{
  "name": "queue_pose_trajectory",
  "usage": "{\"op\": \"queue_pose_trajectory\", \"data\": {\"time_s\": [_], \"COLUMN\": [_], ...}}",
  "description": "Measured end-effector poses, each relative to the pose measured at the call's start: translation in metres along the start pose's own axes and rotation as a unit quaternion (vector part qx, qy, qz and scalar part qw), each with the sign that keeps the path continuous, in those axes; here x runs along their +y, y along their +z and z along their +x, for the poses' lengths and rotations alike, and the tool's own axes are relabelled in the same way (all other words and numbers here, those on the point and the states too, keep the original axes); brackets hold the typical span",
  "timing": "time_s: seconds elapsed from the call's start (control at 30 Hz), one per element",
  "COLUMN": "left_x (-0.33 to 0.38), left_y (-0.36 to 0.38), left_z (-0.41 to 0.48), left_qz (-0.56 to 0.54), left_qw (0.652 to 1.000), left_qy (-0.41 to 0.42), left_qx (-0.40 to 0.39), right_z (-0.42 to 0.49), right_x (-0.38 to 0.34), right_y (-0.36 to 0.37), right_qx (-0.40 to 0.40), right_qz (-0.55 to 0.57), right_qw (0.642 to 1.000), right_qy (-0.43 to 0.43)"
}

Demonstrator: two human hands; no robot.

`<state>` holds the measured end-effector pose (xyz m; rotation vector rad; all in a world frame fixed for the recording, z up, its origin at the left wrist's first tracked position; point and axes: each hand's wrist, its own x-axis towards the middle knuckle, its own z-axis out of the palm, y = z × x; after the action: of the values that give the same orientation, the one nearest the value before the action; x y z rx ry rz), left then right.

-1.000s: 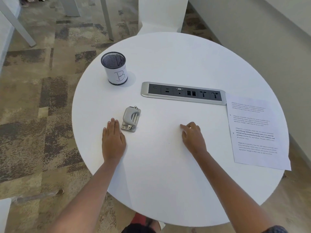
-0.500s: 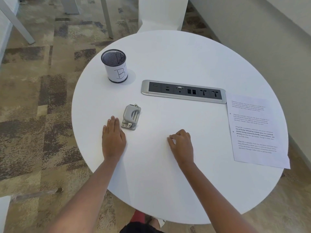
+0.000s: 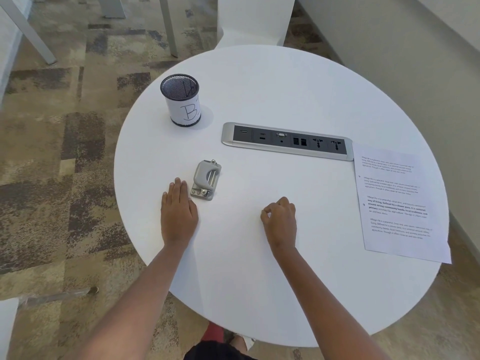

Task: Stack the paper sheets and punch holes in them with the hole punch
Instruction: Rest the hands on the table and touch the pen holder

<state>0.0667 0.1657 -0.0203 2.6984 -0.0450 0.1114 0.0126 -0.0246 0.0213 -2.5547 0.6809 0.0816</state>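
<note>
Left hand: it lies flat on the table, palm down, with my fingers straight and close together. It holds nothing.
Right hand: it rests on the table in a loose fist. My fingers are curled in and my thumb tip meets my first finger, but nothing is in it.
Hole punch: it is small, grey and made of metal, and it sits flat on the table just past my left fingertips, a little to their right. My fingers are right beside it, but I cannot tell if they touch it.
Paper sheets: they are white with printed black words, and they lie flat at the right side of the table, well apart from both my hands. The near right corner sticks out over the table's edge. I cannot tell how many sheets there are.
Table: it is round and white. Both my arms reach over its near edge.
Socket strip: this long silver and black bar is set in the middle of the table, past my hands. Its right end meets the far corner of the paper.
Mesh cup: it is black and stands upright on the far left part of the table — a white label with a big letter B is wrapped round it.
Floor: it has carpet with brown and tan patches.
</note>
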Motion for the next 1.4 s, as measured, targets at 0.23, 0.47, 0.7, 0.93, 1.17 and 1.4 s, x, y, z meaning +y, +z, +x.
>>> {"op": "queue_pose_trajectory", "data": {"time_s": [0.23,0.47,0.7,0.93,1.17,1.4], "left_x": [-0.001,0.001,-0.004,-0.020,-0.025,-0.024], "left_y": [0.000,-0.002,-0.006,-0.015,-0.010,-0.006], "left_z": [0.000,0.000,0.006,0.035,0.060,0.070], "left_qz": [-0.004,-0.012,0.005,0.027,0.022,0.024], "left_qw": [1.000,1.000,0.999,0.997,0.998,0.999], "left_qy": [0.000,-0.001,0.027,0.062,0.040,0.031], "left_qx": [-0.001,0.004,-0.024,-0.048,-0.038,-0.033], "right_z": [0.004,0.016,0.049,0.075,0.103,0.150], "right_x": [0.005,0.010,0.011,-0.016,-0.106,-0.206], "right_y": [0.003,0.000,-0.023,-0.032,-0.032,-0.041], "right_qx": [-0.011,-0.013,-0.037,-0.088,-0.085,-0.012], "right_qz": [-0.113,0.079,0.366,0.438,0.351,0.268], "right_qw": [0.993,0.997,0.914,0.869,0.932,0.951], "right_qy": [-0.039,0.020,0.173,0.212,-0.002,-0.155]}}
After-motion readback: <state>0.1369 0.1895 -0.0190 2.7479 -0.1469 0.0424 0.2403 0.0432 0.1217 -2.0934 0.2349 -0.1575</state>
